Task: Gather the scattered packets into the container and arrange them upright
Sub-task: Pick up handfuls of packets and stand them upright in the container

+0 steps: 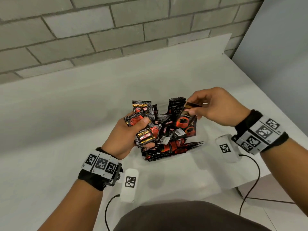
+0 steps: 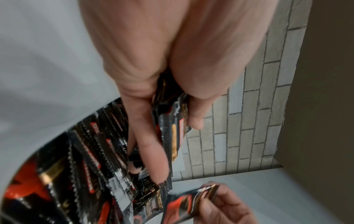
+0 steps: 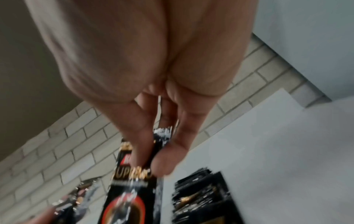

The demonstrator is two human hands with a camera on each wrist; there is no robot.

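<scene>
Black-red packets (image 1: 168,140) heaped at frame centre; left hand (image 1: 124,137) grips a bunch (image 1: 141,127), right hand (image 1: 215,109) pinches one packet (image 1: 186,119).

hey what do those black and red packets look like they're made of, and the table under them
The packets: likely glossy foil-laminated plastic film, going by bright glare, printed faces and serrated sealed edges. The table: a smooth, matte white surface, maybe laminate or painted board; the look leaves it open.

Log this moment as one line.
left hand: holds packets | right hand: pinches one packet | pile: jumbled
</scene>
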